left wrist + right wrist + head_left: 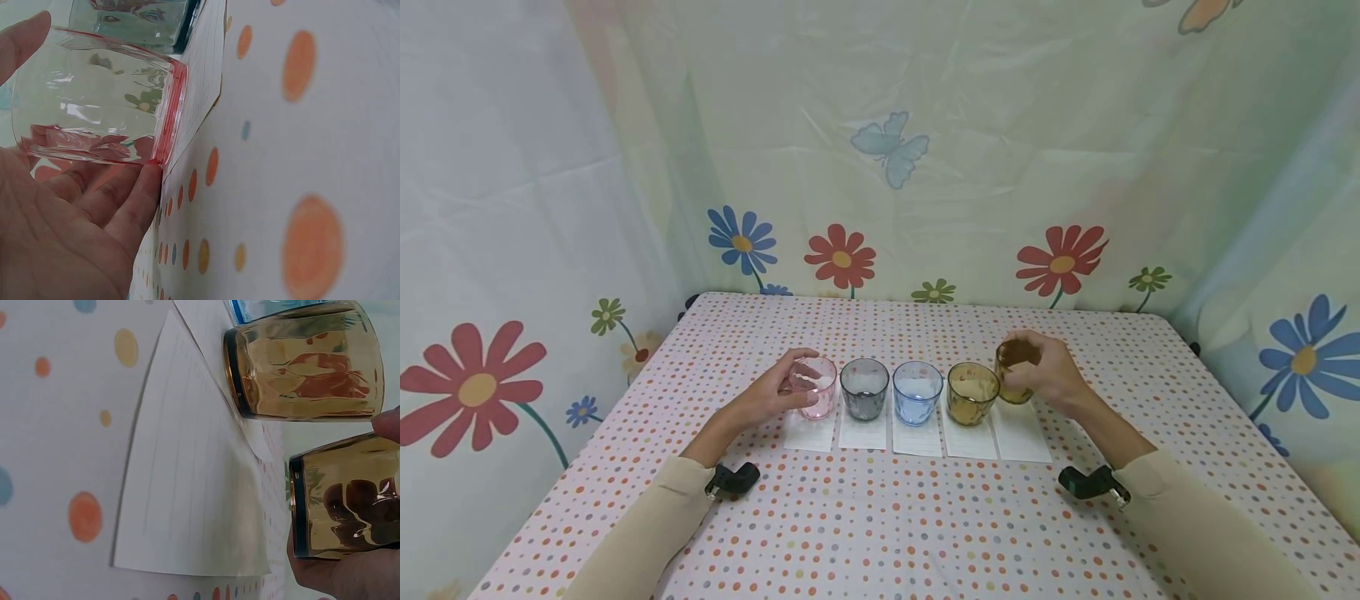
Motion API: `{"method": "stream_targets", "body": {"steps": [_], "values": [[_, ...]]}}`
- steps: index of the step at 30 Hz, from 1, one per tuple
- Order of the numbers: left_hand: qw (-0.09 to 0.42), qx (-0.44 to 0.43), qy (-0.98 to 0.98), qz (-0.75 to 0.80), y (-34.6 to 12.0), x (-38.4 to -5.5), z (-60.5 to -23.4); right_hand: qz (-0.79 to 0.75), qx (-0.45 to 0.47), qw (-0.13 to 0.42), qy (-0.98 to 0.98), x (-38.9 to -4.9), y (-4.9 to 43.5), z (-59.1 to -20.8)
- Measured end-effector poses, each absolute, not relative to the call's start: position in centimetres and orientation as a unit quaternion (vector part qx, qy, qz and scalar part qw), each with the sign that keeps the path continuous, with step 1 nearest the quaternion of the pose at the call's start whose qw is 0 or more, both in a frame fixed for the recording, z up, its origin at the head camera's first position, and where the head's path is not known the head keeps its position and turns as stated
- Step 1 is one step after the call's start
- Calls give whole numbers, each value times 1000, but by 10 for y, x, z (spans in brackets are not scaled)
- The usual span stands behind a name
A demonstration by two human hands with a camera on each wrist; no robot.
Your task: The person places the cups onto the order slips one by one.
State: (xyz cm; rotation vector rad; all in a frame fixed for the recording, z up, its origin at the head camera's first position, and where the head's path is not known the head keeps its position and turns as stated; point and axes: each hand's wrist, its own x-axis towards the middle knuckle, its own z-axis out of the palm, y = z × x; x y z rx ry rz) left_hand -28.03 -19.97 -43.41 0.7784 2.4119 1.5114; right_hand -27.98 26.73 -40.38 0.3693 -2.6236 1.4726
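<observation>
My left hand [772, 392] reaches round the pink glass [822, 398] at the left end of a row. Its fingertips [150, 178] lie along the glass's side near the base, and the thumb is by the rim. My right hand [1054, 377] grips a dark amber glass [350, 503], fingers behind it. Its base shows raised over the rightmost white paper slip [181, 487]. Close beside it stands a lighter amber glass [973, 396] on its own slip, with the right thumb near its rim in the right wrist view.
Between the pink and amber glasses stand a grey glass [864, 392] and a blue glass [917, 394], each on a paper slip. A dotted cloth [865, 533] covers the table. Floral curtains [970, 192] rise behind and at both sides.
</observation>
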Motion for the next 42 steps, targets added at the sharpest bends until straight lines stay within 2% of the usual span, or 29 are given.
{"method": "stream_targets", "body": {"steps": [42], "values": [[92, 271, 811, 510, -200, -279, -435, 475, 116, 43, -871, -264, 270, -419]]}}
